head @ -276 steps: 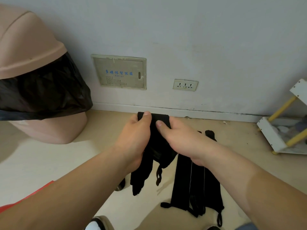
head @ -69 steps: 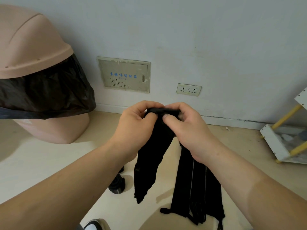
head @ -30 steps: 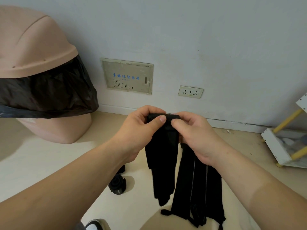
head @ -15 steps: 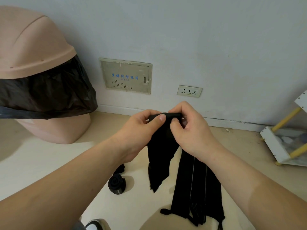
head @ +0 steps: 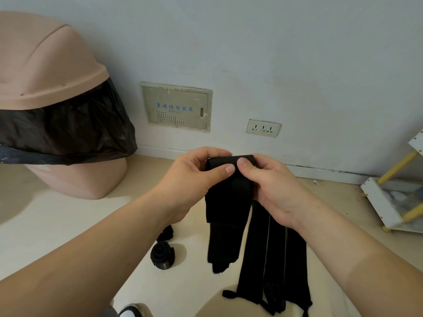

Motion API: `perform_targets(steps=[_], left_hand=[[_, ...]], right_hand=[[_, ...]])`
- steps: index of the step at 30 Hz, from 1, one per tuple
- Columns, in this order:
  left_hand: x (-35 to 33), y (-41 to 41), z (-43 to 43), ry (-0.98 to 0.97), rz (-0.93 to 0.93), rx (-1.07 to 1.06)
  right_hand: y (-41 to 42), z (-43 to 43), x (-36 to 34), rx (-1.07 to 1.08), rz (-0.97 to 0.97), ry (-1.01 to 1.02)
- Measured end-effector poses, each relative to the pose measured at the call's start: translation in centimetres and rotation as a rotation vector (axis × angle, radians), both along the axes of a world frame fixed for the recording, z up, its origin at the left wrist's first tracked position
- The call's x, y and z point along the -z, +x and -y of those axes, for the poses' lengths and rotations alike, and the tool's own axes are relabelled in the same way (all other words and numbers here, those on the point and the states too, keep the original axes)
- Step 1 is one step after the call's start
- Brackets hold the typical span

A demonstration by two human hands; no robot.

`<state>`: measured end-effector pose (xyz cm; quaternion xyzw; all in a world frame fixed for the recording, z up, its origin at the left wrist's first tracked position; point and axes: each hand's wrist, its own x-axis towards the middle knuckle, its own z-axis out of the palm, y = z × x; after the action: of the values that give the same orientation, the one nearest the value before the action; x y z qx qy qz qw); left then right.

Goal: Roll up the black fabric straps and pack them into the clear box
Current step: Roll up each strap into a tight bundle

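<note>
My left hand (head: pixel 194 177) and right hand (head: pixel 274 191) meet thumb to thumb, fingers curled, both pinching the rolled-over top end of a long black fabric strap (head: pixel 229 202). That end lies crosswise between my hands, and the tail hangs straight down below them toward the floor (head: pixel 68 225). Rolling should draw the tail upward. Below my left hand lies a finished black roll (head: pixel 163 253); below my right, flat black straps (head: pixel 274 259). No clear box shows.

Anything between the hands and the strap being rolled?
Nothing visible: left hand and right hand both pinch the strap at its rolled top. No clear box is in view, so that path can't be judged.
</note>
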<state>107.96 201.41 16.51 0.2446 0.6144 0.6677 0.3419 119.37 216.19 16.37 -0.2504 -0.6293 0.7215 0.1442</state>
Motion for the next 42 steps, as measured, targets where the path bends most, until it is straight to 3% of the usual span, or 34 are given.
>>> perform_targets(steps=[6,10,16,21,31,36,39,42], left_hand=[[-0.2,0.5,-0.2,-0.092,0.175,0.096],[0.0,0.4,-0.6,-0.098,0.136,0.025],[-0.2,0.8,-0.6,-0.058,-0.018,-0.047],[-0.1,2.0,-0.5,-0.047,-0.117,-0.049],[-0.2,3.9,-0.4,-0.074,-0.165,-0.022],[-0.6,3.0,0.1,-0.114,-0.257,-0.068],[-1.0,2.5,0.3,-0.072,-0.233,-0.082],[-1.4,1.9,0.3,-0.054,-0.149,-0.048]], right_hand=[[-0.1,0.1,0.3,0.035,-0.078,0.255],[0.0,0.5,0.4,0.022,-0.085,0.400],[-0.1,0.6,-0.4,-0.038,-0.004,0.123],[-0.8,1.1,0.6,-0.024,0.105,0.070],[-0.5,1.1,0.5,-0.023,0.170,0.057],[0.0,1.1,-0.1,-0.139,0.281,0.203],[0.2,0.7,-1.2,-0.158,0.230,0.265],[0.0,0.8,-1.5,-0.075,0.110,0.196]])
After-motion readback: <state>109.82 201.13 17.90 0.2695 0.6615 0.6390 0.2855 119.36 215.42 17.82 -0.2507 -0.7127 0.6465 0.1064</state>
